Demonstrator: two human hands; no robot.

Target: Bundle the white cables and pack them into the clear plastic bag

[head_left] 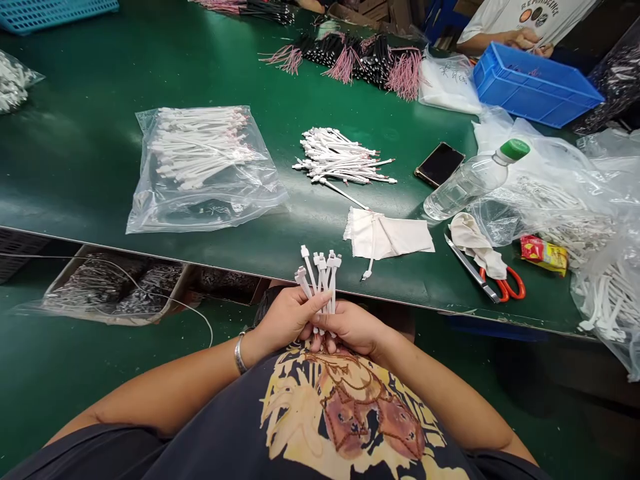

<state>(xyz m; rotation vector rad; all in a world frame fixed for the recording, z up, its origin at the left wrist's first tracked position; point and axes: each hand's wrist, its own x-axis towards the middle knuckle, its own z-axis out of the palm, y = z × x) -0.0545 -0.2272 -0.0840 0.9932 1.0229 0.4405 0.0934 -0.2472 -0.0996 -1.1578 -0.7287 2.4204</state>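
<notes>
Between my two hands, just off the table's front edge, stands a small bunch of short white cables (pixel 321 270), connector ends up. My left hand (pixel 290 317) is closed around the bunch from the left, thumb across the front. From the other side my right hand (pixel 353 325) grips the lower part, its thumb pressed on the cables. Reddish wire tips poke out below the fingers. Ahead on the table lies a loose pile of the same white cables (pixel 343 157). One single cable (pixel 373 250) rests across a folded white cloth (pixel 407 237).
Left of the pile lies a clear bag of white cables (pixel 200 147). To the right are a phone (pixel 440 165), a water bottle (pixel 465 183), red-handled scissors (pixel 513 285) and more bagged cables (pixel 607 300). Black-and-pink wires (pixel 350 57), a blue bin (pixel 537 83) and another person's hands (pixel 533 41) are at the back.
</notes>
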